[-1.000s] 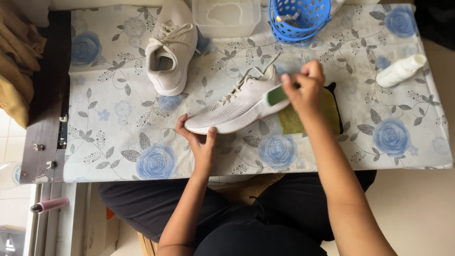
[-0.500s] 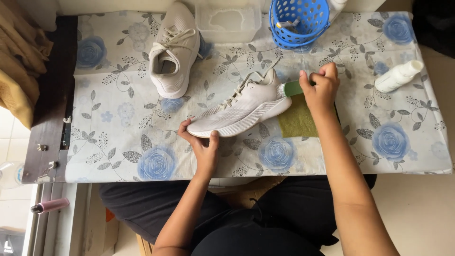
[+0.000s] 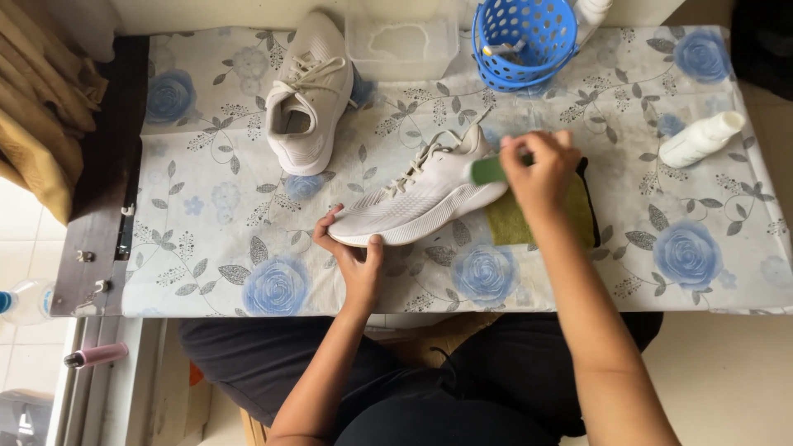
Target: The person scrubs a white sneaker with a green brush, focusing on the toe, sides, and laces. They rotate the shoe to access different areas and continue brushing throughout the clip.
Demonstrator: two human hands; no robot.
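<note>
A person sat at a table covered with a white cloth printed with blue roses and grey leaves (image 3: pixel 206 239), seen from above. A white mesh sneaker with white laces (image 3: pixel 421 198) lay on its side near the middle of the cloth, its toe pointing left and toward the near edge, its heel farther and to the right. The left hand (image 3: pixel 351 256) gripped the toe end, thumb on one side and fingers curled round the sole, pinning it to the table. The right hand (image 3: pixel 537 169) was closed around a small green-handled brush (image 3: pixel 487 171), whose green end showed just left of the fingers and touched the sneaker's heel area. Whether bristles met the fabric could not be told.

Under the right hand and just right of the sneaker lay a yellow-green cloth with a dark edge (image 3: pixel 512 223). A second white lace-up sneaker (image 3: pixel 310 103) stood upright farther back and to the left, well apart from the first. At the far edge sat a clear plastic tub (image 3: pixel 403 41) and, to its right, a round blue perforated plastic basket (image 3: pixel 524 37). A small white plastic bottle (image 3: pixel 702 139) lay on its side near the right edge. A dark wooden frame (image 3: pixel 103 173) bordered the table's left side.
</note>
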